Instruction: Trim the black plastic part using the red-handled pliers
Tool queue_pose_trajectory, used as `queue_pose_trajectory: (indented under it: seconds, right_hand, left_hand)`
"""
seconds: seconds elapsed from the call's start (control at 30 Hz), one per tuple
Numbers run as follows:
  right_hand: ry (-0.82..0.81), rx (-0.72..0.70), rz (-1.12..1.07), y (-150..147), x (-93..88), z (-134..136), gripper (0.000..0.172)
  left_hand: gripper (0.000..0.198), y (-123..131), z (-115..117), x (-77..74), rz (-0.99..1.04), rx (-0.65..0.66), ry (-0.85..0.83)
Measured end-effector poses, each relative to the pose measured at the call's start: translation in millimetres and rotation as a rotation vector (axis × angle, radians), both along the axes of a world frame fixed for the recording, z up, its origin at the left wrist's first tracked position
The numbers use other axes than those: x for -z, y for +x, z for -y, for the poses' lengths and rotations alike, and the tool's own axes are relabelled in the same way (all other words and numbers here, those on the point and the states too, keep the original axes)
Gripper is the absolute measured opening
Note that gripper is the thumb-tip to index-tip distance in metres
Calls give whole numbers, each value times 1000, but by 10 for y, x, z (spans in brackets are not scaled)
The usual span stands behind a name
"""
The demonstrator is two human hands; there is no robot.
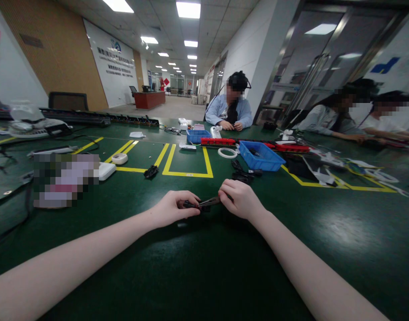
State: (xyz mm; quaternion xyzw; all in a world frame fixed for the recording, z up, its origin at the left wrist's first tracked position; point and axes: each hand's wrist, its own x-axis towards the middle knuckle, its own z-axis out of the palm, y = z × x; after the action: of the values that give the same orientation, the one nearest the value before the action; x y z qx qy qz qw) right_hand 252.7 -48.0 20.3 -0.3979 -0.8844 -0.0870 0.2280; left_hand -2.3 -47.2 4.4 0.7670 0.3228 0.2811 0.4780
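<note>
My left hand (173, 207) is closed, thumb and fingers around a small black piece (188, 204) that looks like a cable connector. From the right, my right hand (239, 199) grips a slim, pointed metal tool (209, 202) whose tip meets the black piece. Whether the tool is tweezers or fine pliers I cannot tell. Both hands are low over the green table (191, 267). Just beyond my right hand lie bundled black cables (242, 171). A smaller black bundle (151, 172) rests farther left.
Blue bins (262, 157) stand beyond my right hand, near a white ring (227, 153) and red strips (218, 141). Yellow tape (187, 174) marks the table. A white box (106, 170) and a tape roll (119, 158) lie left. A person (229, 107) sits opposite; others sit right.
</note>
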Motion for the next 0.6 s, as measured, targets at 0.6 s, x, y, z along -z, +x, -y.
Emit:
queue_pose_trajectory:
  seconds: [0.6]
  right_hand:
    - [-48, 19, 7, 25, 25, -37, 33]
  left_hand:
    - [17, 8, -4, 10, 16, -29, 12]
